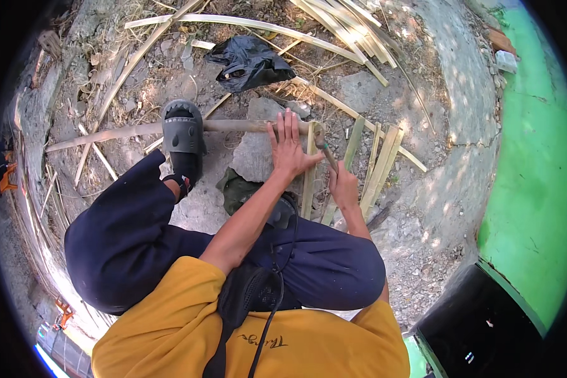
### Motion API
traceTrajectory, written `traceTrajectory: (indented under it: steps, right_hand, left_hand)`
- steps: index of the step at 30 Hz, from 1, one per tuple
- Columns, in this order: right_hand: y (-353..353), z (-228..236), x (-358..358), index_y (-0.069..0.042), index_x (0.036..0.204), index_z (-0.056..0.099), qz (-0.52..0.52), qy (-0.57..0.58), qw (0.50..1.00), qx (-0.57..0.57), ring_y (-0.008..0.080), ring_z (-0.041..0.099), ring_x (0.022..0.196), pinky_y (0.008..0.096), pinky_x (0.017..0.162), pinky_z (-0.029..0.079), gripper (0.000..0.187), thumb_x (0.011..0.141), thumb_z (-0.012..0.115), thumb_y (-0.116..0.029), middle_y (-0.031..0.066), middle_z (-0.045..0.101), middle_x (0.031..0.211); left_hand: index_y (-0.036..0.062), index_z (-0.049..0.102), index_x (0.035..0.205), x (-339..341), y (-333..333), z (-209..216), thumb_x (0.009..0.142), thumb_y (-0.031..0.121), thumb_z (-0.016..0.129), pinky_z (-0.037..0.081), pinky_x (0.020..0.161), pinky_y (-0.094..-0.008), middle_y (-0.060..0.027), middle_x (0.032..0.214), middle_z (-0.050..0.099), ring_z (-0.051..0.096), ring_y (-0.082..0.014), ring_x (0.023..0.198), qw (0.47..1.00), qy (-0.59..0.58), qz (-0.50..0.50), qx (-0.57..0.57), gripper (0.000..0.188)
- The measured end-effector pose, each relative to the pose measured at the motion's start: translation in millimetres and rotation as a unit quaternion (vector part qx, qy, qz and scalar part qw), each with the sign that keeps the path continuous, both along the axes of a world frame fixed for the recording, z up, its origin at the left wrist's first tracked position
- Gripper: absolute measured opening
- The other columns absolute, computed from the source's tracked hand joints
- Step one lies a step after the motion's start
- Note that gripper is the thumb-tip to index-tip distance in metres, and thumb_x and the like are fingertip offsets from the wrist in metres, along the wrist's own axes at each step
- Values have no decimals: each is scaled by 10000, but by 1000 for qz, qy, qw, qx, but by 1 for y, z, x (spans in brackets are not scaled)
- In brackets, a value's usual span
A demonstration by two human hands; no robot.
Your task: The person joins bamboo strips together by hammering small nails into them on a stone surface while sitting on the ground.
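Note:
My left hand (287, 150) lies flat with its fingers spread over a long wooden pole (239, 126). Its thumb reaches toward an upright pale bamboo strip (309, 179) crossing the pole's right end. In my right hand (344, 188) is the handle of a hammer (327, 153), its head against or just above the pole's end beside the strip; contact is unclear. My foot in a dark grey slipper (184, 135) rests across the pole on the left. Under the pole and my left hand is a flat grey stone (252, 154). More bamboo strips (384, 160) lie right of my right hand.
A black plastic bag (249, 63) sits on the dirt beyond the pole. Long split strips (346, 28) are piled at the far side, with others scattered on the left. A green wall (529, 145) borders the right. Dark green cloth (236, 189) lies by my other foot.

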State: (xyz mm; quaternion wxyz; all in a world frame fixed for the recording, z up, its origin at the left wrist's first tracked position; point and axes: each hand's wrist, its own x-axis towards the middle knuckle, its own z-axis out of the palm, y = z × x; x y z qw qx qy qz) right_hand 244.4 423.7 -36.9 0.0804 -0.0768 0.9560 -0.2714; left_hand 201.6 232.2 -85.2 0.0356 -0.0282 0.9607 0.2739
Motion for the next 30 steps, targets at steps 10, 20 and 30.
traceTrajectory:
  steps: [10,20,30]
  right_hand:
    - [-7,7,3,-61,1077,556,36,39,998,-17,428,677,671,513,566,524,179,970,666,-150,189,659,759]
    - [8,-5,9,-39,1087,555,7,9,1000,-2,460,675,691,543,587,510,182,1022,634,-189,217,667,777]
    - [-21,9,40,-35,998,598,-180,-61,975,-115,208,550,571,367,553,422,322,915,825,-248,85,626,737]
  left_hand:
    - [-75,105,1628,7,-2,-2,693,797,713,-40,1264,-651,-230,1720,123,51,-429,1606,1000,8,-7,22,1415]
    - [-57,80,1635,-5,-3,0,686,732,767,-42,1266,-652,-232,1721,122,52,-427,1606,1000,19,-2,14,1412]
    - [40,366,1527,14,-9,34,767,475,845,252,1150,-609,-253,1581,326,301,-433,1476,991,21,15,135,998]
